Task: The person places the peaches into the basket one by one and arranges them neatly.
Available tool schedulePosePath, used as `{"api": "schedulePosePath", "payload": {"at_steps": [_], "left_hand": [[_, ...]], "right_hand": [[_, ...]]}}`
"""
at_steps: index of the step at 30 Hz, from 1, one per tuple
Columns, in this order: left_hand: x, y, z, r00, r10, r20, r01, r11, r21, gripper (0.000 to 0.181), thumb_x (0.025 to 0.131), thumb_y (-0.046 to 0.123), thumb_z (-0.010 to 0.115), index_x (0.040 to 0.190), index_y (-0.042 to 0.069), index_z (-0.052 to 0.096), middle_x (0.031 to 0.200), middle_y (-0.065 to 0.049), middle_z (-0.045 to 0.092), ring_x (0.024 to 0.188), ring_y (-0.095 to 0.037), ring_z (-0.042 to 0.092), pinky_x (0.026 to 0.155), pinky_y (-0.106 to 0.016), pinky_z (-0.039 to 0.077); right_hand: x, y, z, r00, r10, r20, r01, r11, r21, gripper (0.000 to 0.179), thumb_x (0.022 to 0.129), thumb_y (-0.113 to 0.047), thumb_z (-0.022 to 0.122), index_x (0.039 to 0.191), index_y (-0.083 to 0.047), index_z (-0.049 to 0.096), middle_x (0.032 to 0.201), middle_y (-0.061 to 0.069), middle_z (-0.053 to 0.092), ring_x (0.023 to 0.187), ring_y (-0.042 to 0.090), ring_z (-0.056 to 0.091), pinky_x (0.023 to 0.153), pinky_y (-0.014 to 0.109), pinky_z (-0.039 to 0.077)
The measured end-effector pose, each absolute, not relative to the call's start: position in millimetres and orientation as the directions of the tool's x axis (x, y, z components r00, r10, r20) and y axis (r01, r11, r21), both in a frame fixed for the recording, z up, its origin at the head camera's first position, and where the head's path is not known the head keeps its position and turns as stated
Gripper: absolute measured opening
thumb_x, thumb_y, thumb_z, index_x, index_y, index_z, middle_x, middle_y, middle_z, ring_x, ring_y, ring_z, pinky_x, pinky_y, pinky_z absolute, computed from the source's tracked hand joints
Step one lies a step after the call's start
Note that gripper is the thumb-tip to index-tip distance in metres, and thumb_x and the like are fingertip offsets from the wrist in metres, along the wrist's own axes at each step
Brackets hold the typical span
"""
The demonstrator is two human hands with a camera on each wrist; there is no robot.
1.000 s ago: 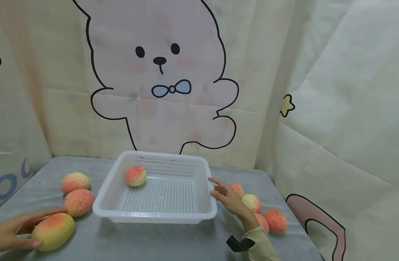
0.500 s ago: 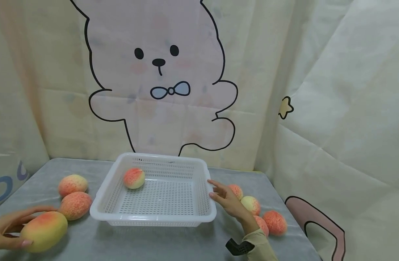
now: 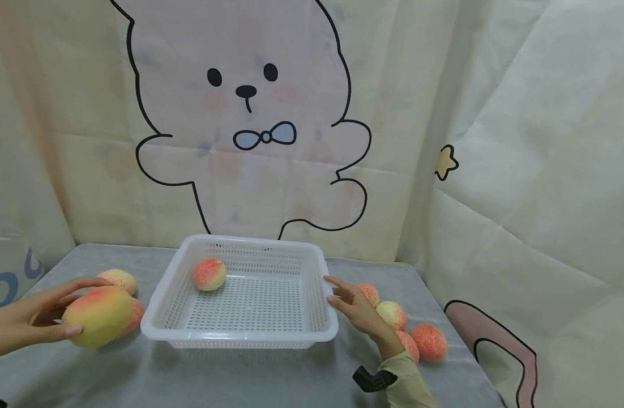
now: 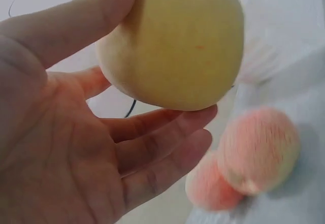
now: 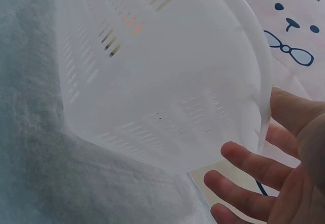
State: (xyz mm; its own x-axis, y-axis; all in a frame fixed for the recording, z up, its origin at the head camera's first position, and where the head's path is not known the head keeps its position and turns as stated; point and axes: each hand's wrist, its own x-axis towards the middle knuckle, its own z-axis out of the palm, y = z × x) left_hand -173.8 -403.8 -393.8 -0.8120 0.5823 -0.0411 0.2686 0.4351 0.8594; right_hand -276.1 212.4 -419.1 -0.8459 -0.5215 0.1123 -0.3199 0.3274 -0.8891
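My left hand holds a yellow mango with a red blush, thumb on the near side and fingers on the far side, raised above the table at the left. In the left wrist view, the mango's pale yellow side faces the camera. My right hand touches the right rim of a white plastic basket, its fingers loosely spread. One red and yellow peach lies in the basket's left back part. Behind the mango are two peaches, one pale orange and one redder, partly hidden.
Right of the basket several peaches lie in a cluster, among them a pale one and a red one. A grey cloth covers the table. Printed curtains hang behind and at the sides.
My left hand has lifted the mango off the table, first slightly left, then up and to the right. It now covers part of the redder peach. My right hand stays at the basket rim.
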Motion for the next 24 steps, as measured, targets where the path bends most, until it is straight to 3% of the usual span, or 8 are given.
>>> {"api": "schedulePosePath", "payload": {"at_steps": [3,9,11,14,17,24], "left_hand": [[-177.3,-383.4,-380.3,-0.816,0.578,-0.005,0.301,0.432,0.850,0.067,0.105,-0.001,0.045,0.161,0.020,0.015,0.139,0.030,0.050,0.112,-0.001,0.060,0.078,-0.022,0.055],[-192.5,-353.5,-356.0,-0.842,0.539,-0.031,0.304,0.521,0.798,0.064,0.107,0.009,0.046,0.156,0.040,0.019,0.129,0.010,0.064,0.105,-0.004,0.066,0.077,-0.021,0.054],[-198.1,-345.0,-350.7,-0.858,0.513,-0.024,0.313,0.560,0.767,0.063,0.107,0.013,0.048,0.157,0.037,0.017,0.128,-0.001,0.065,0.100,-0.005,0.067,0.075,-0.022,0.054],[-205.3,-331.7,-344.1,-0.881,0.471,-0.030,0.298,0.604,0.740,0.064,0.106,0.020,0.052,0.159,0.022,0.017,0.132,-0.016,0.060,0.098,-0.006,0.066,0.075,-0.025,0.054],[-212.1,-319.7,-339.0,-0.883,0.467,-0.040,0.290,0.612,0.736,0.066,0.104,0.023,0.056,0.158,0.014,0.019,0.137,-0.020,0.055,0.099,-0.007,0.065,0.075,-0.027,0.054],[-225.5,-290.7,-335.9,-0.875,0.481,-0.051,0.284,0.595,0.752,0.071,0.101,0.026,0.062,0.157,0.010,0.021,0.139,-0.024,0.054,0.110,-0.025,0.063,0.079,-0.036,0.056]], "right_hand": [[-277.1,212.8,-419.0,-0.842,-0.528,0.114,-0.322,0.321,-0.891,0.057,0.105,-0.020,0.056,0.156,-0.005,0.036,0.143,0.029,0.055,0.126,0.043,0.061,0.106,0.055,0.050],[-274.5,211.5,-418.9,-0.859,-0.504,0.087,-0.296,0.352,-0.888,0.057,0.105,-0.022,0.057,0.156,-0.007,0.037,0.144,0.025,0.056,0.127,0.039,0.061,0.107,0.056,0.049],[-274.5,210.9,-418.4,-0.862,-0.499,0.089,-0.298,0.357,-0.885,0.057,0.105,-0.023,0.057,0.156,-0.008,0.038,0.143,0.025,0.057,0.127,0.039,0.061,0.107,0.056,0.050],[-275.5,210.9,-418.1,-0.857,-0.504,0.104,-0.314,0.351,-0.882,0.057,0.105,-0.023,0.056,0.156,-0.008,0.037,0.143,0.026,0.056,0.127,0.039,0.061,0.106,0.056,0.050],[-275.8,211.7,-418.2,-0.854,-0.509,0.106,-0.316,0.346,-0.883,0.056,0.105,-0.021,0.056,0.156,-0.008,0.037,0.144,0.025,0.057,0.126,0.039,0.062,0.106,0.054,0.051],[-274.3,211.9,-419.9,-0.856,-0.509,0.096,-0.306,0.348,-0.886,0.058,0.105,-0.023,0.056,0.157,-0.008,0.036,0.143,0.025,0.057,0.122,0.035,0.064,0.106,0.054,0.051]]}}
